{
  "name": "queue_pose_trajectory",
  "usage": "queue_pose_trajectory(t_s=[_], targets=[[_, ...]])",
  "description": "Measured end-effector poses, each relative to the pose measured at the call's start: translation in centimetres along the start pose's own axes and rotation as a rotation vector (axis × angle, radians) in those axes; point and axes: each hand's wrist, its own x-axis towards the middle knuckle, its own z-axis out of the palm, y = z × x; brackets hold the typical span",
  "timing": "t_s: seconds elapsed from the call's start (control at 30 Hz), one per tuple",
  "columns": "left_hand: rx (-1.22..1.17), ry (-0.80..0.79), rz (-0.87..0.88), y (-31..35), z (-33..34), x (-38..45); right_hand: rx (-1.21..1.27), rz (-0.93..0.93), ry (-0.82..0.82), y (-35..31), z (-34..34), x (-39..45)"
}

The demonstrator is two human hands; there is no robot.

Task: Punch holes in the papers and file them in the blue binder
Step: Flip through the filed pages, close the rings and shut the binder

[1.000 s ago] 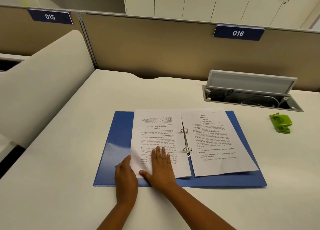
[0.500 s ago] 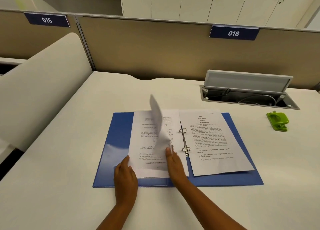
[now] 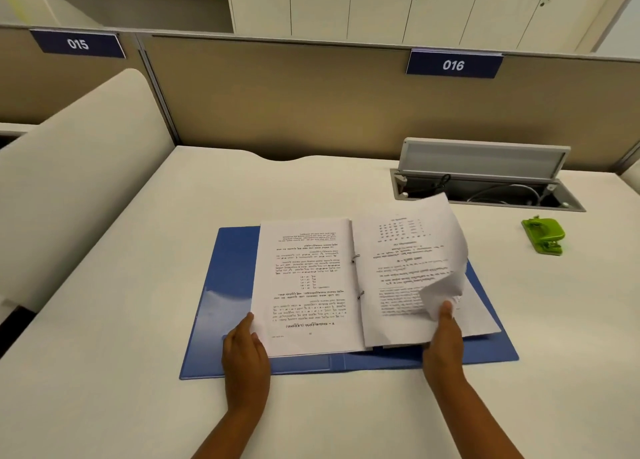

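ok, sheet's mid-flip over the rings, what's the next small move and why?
Probably lay the sheet flat on the right stack and let go: the right hand pinches its curled corner above the pile, while the left hand steadies the left pages.

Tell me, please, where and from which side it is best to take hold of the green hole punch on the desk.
Judging by its pose, grip the green hole punch across its two long sides, near the raised rear of its lever, coming from above. It lies flat on the desk with bare surface all around it, apart from the blue binder, so nothing blocks a top-down approach.
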Motion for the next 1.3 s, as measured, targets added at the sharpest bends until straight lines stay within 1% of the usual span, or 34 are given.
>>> queue_pose_trajectory(t_s=[0.2, 0.27, 0.3, 0.33, 0.37, 0.4, 0.43, 0.47, 0.5, 0.57, 0.63, 0.7, 0.73, 0.8, 0.87, 0.97, 1.07, 1.13, 1.3], targets=[[-0.024, -0.007, 0.013, -0.2, -0.1, 0.0, 0.105, 0.055, 0.07, -0.4, -2.6, 0.5], [-0.031, -0.005, 0.012, -0.1, -0.2, 0.0, 0.115, 0.04, 0.16, -0.6, -3.3, 0.7], [-0.033, -0.003, 0.013, 0.0, -0.2, 0.0, 0.093, -0.001, 0.226, -0.8, -3.4, 0.8], [-0.035, -0.001, 0.015, 0.1, -0.3, 0.0, 0.047, -0.081, 0.296, -1.0, -3.5, 0.9], [-0.037, 0.0, 0.018, 0.1, -0.3, -0.1, -0.051, -0.208, 0.355, -1.2, -3.4, 0.9], [-0.036, 0.0, 0.022, 0.1, -0.3, -0.1, -0.211, -0.363, 0.39, -1.4, -3.0, 0.8], [-0.034, 0.0, 0.026, 0.0, -0.3, -0.1, -0.388, -0.508, 0.389, -1.6, -2.5, 0.7], [-0.03, 0.0, 0.028, 0.0, -0.3, -0.1, -0.552, -0.613, 0.356, -1.6, -1.8, 0.6], [-0.028, 0.0, 0.028, -0.1, -0.2, 0.0, -0.695, -0.652, 0.293, -1.7, -1.0, 0.3], [-0.021, -0.002, 0.026, -0.2, -0.1, 0.0, -0.914, -0.622, 0.097, -1.1, 0.8, -0.3], [-0.012, -0.005, 0.027, -0.2, -0.1, 0.0, -1.025, -0.606, -0.134, 0.6, 2.6, -1.4], [-0.002, -0.005, 0.031, -0.2, 0.0, 0.1, -1.085, -0.641, -0.345, 2.4, 4.6, -3.0], [0.002, -0.002, 0.032, -0.2, -0.1, 0.2, -1.114, -0.652, -0.429, 3.3, 5.6, -3.7], [-0.002, 0.003, 0.032, -0.2, -0.1, 0.2, -1.203, -0.642, -0.545, 4.6, 7.6, -4.8], [-0.007, 0.006, 0.021, -0.3, 0.0, 0.1, -1.271, -0.628, -0.614, 5.5, 9.5, -5.7], [-0.004, 0.004, 0.003, -0.2, 0.0, 0.2, -1.314, -0.579, -0.663, 6.8, 11.5, -6.6], [-0.014, -0.004, -0.011, 0.0, -0.1, 0.2, -1.385, -0.535, -0.683, 7.9, 12.4, -6.7], [-0.014, -0.009, -0.011, 0.1, -0.2, 0.2, -1.431, -0.554, -0.695, 8.3, 12.4, -6.6], [-0.005, -0.011, -0.035, 0.3, -0.2, 0.2, -1.457, -0.569, -0.712, 8.8, 12.2, -6.3]])
